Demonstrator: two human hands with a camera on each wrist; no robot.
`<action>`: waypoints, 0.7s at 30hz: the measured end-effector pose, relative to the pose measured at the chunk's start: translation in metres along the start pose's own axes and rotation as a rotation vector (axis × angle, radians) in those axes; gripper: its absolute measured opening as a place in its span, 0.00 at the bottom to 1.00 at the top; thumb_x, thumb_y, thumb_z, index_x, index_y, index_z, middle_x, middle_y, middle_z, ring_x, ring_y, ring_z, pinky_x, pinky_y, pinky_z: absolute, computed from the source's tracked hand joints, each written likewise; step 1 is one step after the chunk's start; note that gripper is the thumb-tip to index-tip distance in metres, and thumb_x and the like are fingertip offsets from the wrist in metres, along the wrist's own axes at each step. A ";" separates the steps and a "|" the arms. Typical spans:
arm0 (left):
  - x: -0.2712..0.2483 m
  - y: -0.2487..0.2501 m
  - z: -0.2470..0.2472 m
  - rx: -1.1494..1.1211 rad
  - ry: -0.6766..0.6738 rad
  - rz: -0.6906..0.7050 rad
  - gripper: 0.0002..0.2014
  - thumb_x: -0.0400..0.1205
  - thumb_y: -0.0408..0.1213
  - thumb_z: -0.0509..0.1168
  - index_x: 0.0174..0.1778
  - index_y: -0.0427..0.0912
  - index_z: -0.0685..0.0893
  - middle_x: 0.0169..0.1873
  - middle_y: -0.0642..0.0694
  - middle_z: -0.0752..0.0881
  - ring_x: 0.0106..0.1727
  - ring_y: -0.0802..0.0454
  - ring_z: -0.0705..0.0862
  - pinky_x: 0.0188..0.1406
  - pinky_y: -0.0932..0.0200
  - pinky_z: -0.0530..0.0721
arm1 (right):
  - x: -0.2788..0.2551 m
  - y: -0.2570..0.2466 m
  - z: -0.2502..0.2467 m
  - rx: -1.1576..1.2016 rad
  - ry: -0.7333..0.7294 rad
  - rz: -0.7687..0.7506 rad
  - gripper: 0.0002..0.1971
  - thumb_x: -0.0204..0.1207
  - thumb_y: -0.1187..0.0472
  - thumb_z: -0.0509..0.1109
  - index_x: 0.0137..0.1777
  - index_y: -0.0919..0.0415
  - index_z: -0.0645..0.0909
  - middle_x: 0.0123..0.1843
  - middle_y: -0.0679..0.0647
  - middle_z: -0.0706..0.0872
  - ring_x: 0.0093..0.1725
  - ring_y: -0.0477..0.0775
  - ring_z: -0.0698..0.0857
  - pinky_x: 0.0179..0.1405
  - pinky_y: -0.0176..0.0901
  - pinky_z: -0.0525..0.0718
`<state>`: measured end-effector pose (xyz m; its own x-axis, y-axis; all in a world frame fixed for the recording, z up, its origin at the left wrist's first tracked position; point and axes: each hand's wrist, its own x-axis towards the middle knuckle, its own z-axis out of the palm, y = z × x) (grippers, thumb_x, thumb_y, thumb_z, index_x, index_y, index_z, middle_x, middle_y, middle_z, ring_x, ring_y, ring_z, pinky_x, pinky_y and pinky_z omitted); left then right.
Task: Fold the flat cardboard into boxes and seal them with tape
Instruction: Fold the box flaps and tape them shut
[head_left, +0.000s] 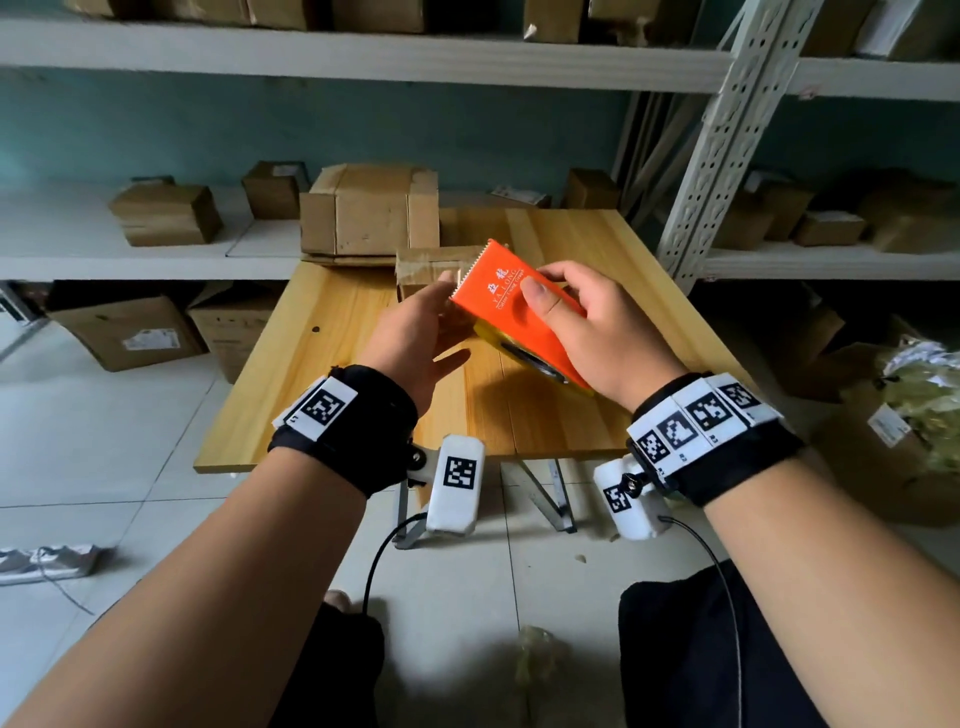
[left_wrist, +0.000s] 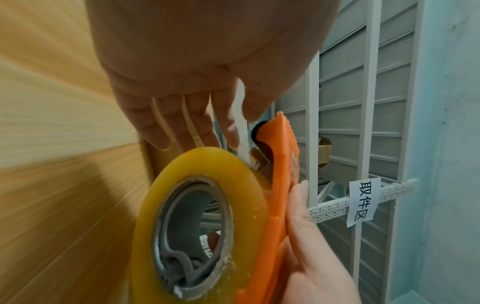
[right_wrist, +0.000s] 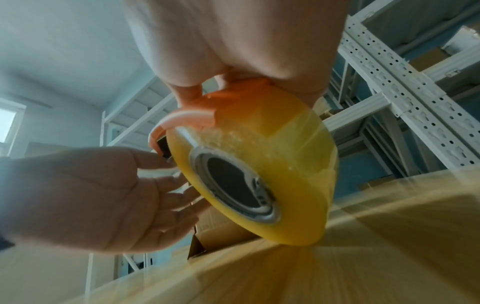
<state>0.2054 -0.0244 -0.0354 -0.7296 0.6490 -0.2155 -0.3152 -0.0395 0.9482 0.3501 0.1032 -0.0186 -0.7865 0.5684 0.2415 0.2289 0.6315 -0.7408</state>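
My right hand (head_left: 566, 312) grips an orange tape dispenser (head_left: 498, 291) above the wooden table (head_left: 311, 374), thumb on its top plate, toothed edge pointing away. A yellow tape roll (left_wrist: 202, 164) sits in it, also seen from below in the right wrist view (right_wrist: 280, 139). My left hand (head_left: 436, 317) is open beside the dispenser's front, straight fingers (left_wrist: 223, 125) reaching to the cutter end. Whether they touch the tape end is hidden. A small taped cardboard box (head_left: 421, 267) stands on the table just behind both hands.
A larger cardboard box (head_left: 369, 213) sits on flat cardboard at the table's far edge. White metal shelving (head_left: 727, 156) with several boxes surrounds the table. More cartons (head_left: 130, 332) stand on the floor to the left, and a bag of scraps (head_left: 919, 415) to the right.
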 end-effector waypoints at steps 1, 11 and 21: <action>-0.001 0.000 -0.003 0.009 -0.013 0.009 0.18 0.89 0.57 0.64 0.56 0.47 0.90 0.49 0.48 0.94 0.56 0.52 0.92 0.60 0.50 0.84 | -0.001 0.000 0.002 -0.009 0.000 -0.014 0.25 0.86 0.31 0.60 0.74 0.43 0.77 0.65 0.43 0.86 0.59 0.45 0.87 0.58 0.51 0.91; -0.012 0.005 -0.002 0.033 -0.065 0.059 0.12 0.92 0.49 0.63 0.54 0.46 0.88 0.45 0.50 0.93 0.53 0.53 0.90 0.60 0.51 0.83 | -0.002 0.004 0.004 -0.009 0.118 -0.038 0.26 0.83 0.28 0.62 0.67 0.47 0.83 0.59 0.41 0.89 0.55 0.42 0.88 0.52 0.45 0.91; -0.005 0.006 0.002 0.035 -0.069 -0.018 0.10 0.90 0.38 0.66 0.54 0.49 0.94 0.40 0.50 0.90 0.42 0.56 0.87 0.53 0.53 0.80 | -0.008 0.005 0.005 -0.031 0.194 -0.044 0.25 0.83 0.28 0.64 0.61 0.47 0.86 0.53 0.41 0.91 0.51 0.42 0.90 0.49 0.48 0.93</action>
<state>0.2086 -0.0260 -0.0279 -0.6802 0.7000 -0.2173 -0.3054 -0.0012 0.9522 0.3546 0.0995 -0.0273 -0.6720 0.6284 0.3917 0.2163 0.6725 -0.7078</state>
